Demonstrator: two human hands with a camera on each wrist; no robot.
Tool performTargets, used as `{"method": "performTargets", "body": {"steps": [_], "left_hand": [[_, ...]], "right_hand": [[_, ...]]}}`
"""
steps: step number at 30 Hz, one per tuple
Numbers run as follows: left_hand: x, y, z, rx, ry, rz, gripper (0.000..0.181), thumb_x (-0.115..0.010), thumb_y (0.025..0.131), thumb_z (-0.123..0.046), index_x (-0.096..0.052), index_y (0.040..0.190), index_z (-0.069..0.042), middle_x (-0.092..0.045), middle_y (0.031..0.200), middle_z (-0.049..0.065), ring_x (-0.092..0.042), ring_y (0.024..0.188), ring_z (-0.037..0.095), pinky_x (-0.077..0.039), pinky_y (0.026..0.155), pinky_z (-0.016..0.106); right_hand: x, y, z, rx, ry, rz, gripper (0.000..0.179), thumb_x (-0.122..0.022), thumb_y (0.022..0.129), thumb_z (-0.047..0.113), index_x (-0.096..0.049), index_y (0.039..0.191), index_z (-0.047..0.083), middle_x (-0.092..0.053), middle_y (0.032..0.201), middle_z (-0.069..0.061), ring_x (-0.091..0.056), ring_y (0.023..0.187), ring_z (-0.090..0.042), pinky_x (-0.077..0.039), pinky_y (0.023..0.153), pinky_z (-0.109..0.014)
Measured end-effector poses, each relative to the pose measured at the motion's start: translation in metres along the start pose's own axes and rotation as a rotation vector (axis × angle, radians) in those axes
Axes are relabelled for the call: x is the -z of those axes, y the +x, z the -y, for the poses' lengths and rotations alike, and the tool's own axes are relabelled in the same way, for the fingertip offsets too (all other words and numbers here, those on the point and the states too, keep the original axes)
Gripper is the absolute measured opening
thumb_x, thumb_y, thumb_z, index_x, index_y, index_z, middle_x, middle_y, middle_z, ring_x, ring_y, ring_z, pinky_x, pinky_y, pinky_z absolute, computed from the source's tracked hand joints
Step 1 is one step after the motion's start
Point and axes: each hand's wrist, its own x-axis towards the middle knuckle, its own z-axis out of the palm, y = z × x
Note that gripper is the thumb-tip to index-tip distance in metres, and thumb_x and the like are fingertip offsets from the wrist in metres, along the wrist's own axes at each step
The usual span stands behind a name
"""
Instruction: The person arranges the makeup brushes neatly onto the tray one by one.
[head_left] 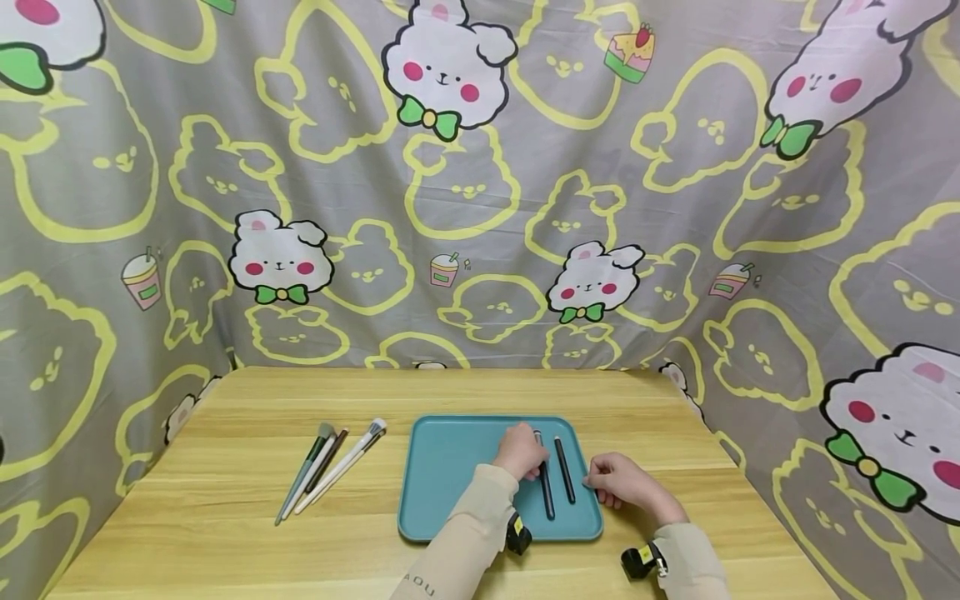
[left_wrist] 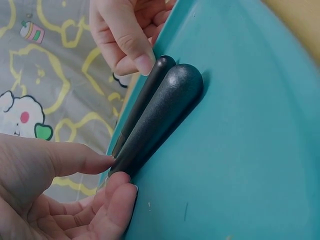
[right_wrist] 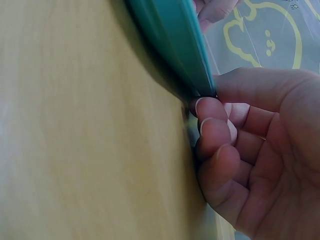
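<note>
Lower right of centre in the head view, a long black handle (head_left: 548, 496), faintly glossy and round-ended, lies over the teal tray (head_left: 442, 458), pinched between the left hand (head_left: 520, 452)'s nearly closed thumb and fingers, beside a slimmer black handle (head_left: 566, 471). The right hand (head_left: 621, 480), fingers curled, pinches the tray's right rim.

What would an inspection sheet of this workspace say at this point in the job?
Surface: wood-grain table.
Job's things: teal tray; left black stick, held; right black stick, lying on the tray.
Clutter: brush group on the table, left of the tray.
Left grip: pinches the left black stick.
Right grip: pinches the tray's rim.
Cables: nothing seen.
Surroundings: cartoon-print fabric behind and at both sides.
</note>
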Motion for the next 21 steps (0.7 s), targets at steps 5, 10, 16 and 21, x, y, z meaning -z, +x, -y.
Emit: {"method": "performTargets", "body": {"steps": [5,10,16,21], "left_hand": [[0.0015,-0.0034,-0.0015,-0.009,-0.019,-0.002,0.033,-0.068,0.085,-0.006,-0.050,0.058,-0.011,-0.057,0.047,0.008,-0.061,0.042,0.021,-0.050,0.039,0.030],[0.0022,-0.0054,-0.0013,-0.016,-0.020,-0.008,0.028,-0.068,0.086,-0.005,-0.054,0.061,-0.009,-0.061,0.050,0.012,-0.063,0.044,0.023,-0.050,0.039,0.029],[0.0024,-0.0042,-0.0003,-0.014,-0.021,-0.008,0.026,-0.068,0.086,-0.006,-0.054,0.064,-0.008,-0.059,0.049,0.010,-0.063,0.043,0.022,-0.050,0.039,0.028],[0.0023,-0.0024,0.0021,-0.022,-0.042,-0.008,0.030,-0.066,0.087,-0.006,-0.053,0.060,-0.009,-0.056,0.046,0.007,-0.057,0.039,0.017,-0.049,0.038,0.028]], "right_hand": [[0.0004,-0.0006,-0.0008,0.006,-0.007,-0.001,0.026,-0.060,0.095,0.015,-0.054,0.075,-0.001,-0.053,0.061,-0.001,-0.049,0.050,-0.011,-0.043,0.045,-0.026],[0.0003,-0.0001,-0.0005,0.007,-0.011,-0.003,0.025,-0.059,0.095,0.015,-0.055,0.075,-0.001,-0.054,0.061,-0.001,-0.049,0.051,-0.013,-0.043,0.045,-0.026],[0.0002,0.0009,-0.0006,0.007,-0.017,-0.007,0.025,-0.059,0.095,0.015,-0.055,0.075,0.000,-0.053,0.061,-0.001,-0.049,0.051,-0.013,-0.043,0.045,-0.026],[-0.0003,0.0016,-0.0022,0.003,-0.019,-0.012,0.026,-0.060,0.095,0.015,-0.055,0.075,-0.001,-0.054,0.060,0.000,-0.049,0.051,-0.013,-0.043,0.045,-0.026]]}}
